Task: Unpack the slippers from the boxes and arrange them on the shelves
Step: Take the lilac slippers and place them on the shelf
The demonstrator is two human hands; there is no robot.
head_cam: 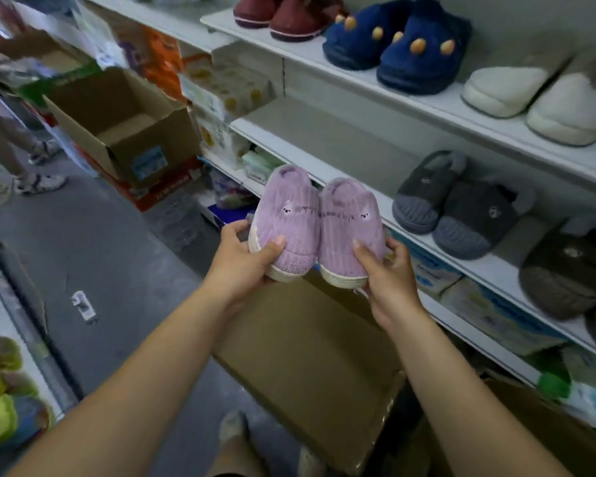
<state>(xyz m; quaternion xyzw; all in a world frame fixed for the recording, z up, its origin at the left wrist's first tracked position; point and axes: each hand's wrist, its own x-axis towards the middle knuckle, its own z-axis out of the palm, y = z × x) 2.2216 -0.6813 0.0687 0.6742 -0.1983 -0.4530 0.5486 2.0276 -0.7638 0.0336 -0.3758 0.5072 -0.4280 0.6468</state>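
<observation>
Ribbed lilac plush slippers, round-toed, in left hand and right hand

- A single wide-angle camera, worn on the person's head, looks forward and down from standing height.
- It faces the white flat-board shelves close on the right, with the grey smooth floor running leftward.

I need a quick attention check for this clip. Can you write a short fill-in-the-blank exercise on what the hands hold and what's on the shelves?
1. The left hand holds one ____ slipper; the right hand holds the other slipper.
2. The dark grey slippers stand on the shelf ____ the navy slippers.
3. Under both hands lies a brown ____ box.
Missing words: purple, below, cardboard.
</observation>
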